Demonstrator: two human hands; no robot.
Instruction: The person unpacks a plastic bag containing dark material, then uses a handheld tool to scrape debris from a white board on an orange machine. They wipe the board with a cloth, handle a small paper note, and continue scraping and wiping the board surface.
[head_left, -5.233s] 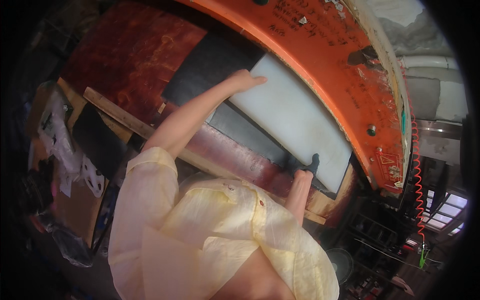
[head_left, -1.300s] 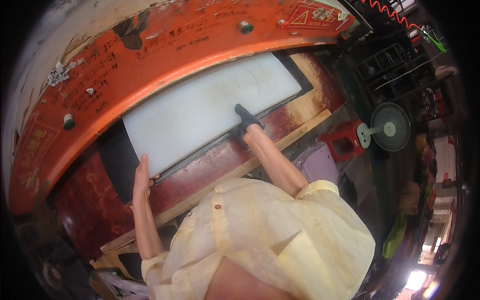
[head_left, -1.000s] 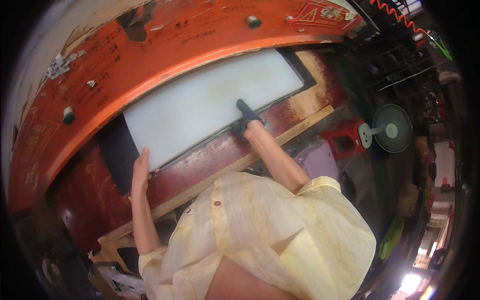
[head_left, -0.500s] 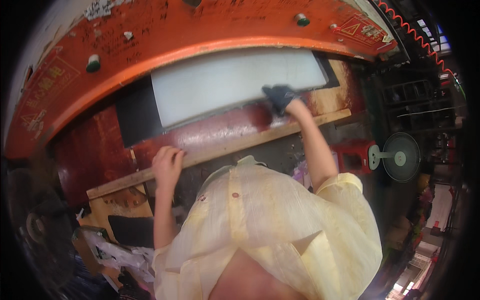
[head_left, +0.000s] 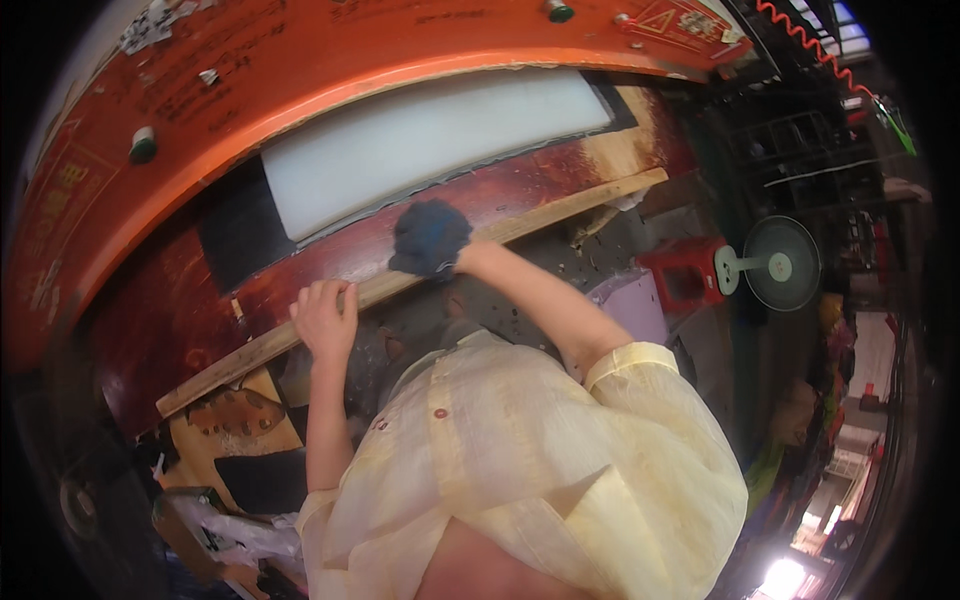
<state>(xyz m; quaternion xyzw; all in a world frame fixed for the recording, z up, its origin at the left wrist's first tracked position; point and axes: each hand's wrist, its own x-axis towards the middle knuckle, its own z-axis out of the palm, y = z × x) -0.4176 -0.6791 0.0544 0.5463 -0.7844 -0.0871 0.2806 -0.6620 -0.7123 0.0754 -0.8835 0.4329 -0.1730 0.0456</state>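
Dark blue-grey fabric, apparently a glove, covers my right hand [head_left: 432,240], which is over the front of the dark red worktable [head_left: 520,180]. Its fingers cannot be made out, nor whether it holds anything. My bare left hand [head_left: 325,315] rests with fingers slightly apart at the wooden strip [head_left: 560,212] along the table's front edge, holding nothing visible. Beyond both hands lies a white rectangular board [head_left: 430,150], partly under the machine's orange front. Black sheet material [head_left: 245,228] shows at the board's left end and beneath its right end.
The orange machine beam [head_left: 300,85] spans the far side, with green-capped buttons [head_left: 143,148]. At the right are a red stool [head_left: 683,275] and a fan [head_left: 782,263]. A brown panel with a black piece [head_left: 262,482] and clear plastic [head_left: 240,535] lie lower left.
My right hand has moved left and nearer, off the white board to the table's front edge. My left hand stays at the wooden strip. The whole view has shifted slightly.
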